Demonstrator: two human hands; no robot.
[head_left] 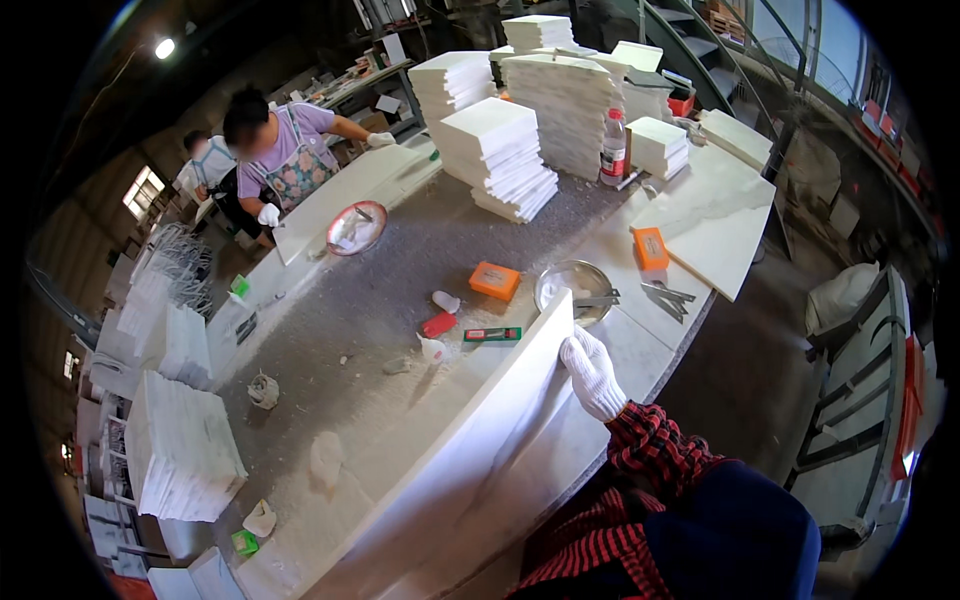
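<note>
A long white marble-like slab stands on its edge, slanting from the lower left up to the middle. My right hand, in a white knitted glove, grips its upper right end with the fingers closed over the edge. My left hand is out of sight. Just beyond that end of the slab sits a metal bowl with white paste and a spatula in it. Close by are an orange box, a small green-and-red packet and a red piece. Flat metal scrapers lie right of the bowl.
Stacks of white slabs rise at the back beside a bottle. Another stack stands at left. A second orange box rests at right. Across the table, a co-worker in white gloves handles a slab near a red-rimmed bowl.
</note>
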